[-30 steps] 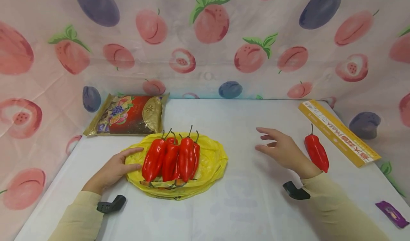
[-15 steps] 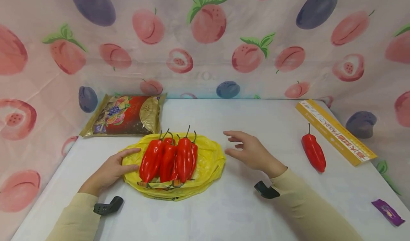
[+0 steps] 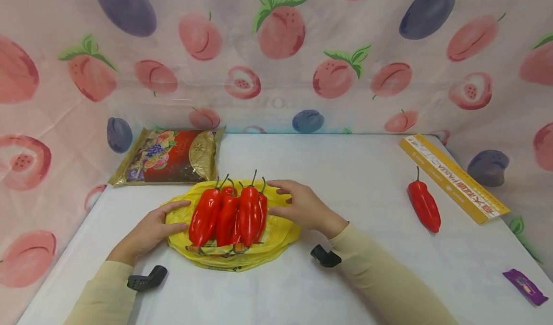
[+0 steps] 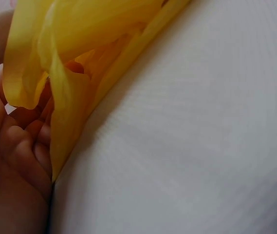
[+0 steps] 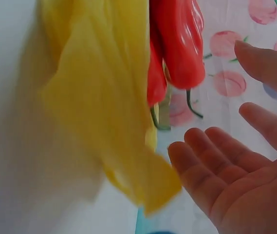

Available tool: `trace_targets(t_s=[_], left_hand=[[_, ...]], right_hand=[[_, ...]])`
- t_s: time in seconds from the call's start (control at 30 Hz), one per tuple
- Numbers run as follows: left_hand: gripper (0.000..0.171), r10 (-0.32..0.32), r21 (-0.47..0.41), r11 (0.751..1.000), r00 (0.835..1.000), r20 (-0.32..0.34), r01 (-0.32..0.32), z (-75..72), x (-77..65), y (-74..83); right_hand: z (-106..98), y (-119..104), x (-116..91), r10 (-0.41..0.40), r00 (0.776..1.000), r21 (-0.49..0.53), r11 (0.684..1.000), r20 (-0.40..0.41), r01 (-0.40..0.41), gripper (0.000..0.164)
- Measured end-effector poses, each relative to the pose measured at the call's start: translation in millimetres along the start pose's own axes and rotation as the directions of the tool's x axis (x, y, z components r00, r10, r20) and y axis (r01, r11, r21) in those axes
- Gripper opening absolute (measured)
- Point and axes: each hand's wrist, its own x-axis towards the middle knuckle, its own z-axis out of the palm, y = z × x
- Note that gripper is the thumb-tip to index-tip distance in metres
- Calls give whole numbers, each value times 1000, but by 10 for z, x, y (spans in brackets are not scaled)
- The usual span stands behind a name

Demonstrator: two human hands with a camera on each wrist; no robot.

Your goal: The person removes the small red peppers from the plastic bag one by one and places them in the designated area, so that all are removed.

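Note:
Several glossy red peppers with thin dark stems lie side by side on a crumpled yellow plastic bag in the head view. At the bag's left edge, my left hand holds the plastic; the left wrist view has its fingers curled behind a yellow fold, partly hidden. Over the bag's right side is my right hand, thumb and fingers spread. The right wrist view shows this hand's fingers loosely extended, apart from the peppers and near the bag's edge, holding nothing.
A single red pepper lies at the right, beside a long yellow pasta box. Behind the bag at left is a red and gold food packet. A small purple wrapped packet lies near the right edge of the white table.
My right hand has moved left, from near the lone pepper to over the right side of the yellow plastic bag. My left hand stays at the bag's left edge.

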Motion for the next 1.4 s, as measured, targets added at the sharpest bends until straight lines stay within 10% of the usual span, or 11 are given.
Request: trace_targets(t_s=[1.4], left_hand=[[69, -5, 23, 1000, 1000, 4, 5, -2, -1, 13]], right_hand=[[365, -209, 349, 91, 992, -115, 990, 92, -81, 67]])
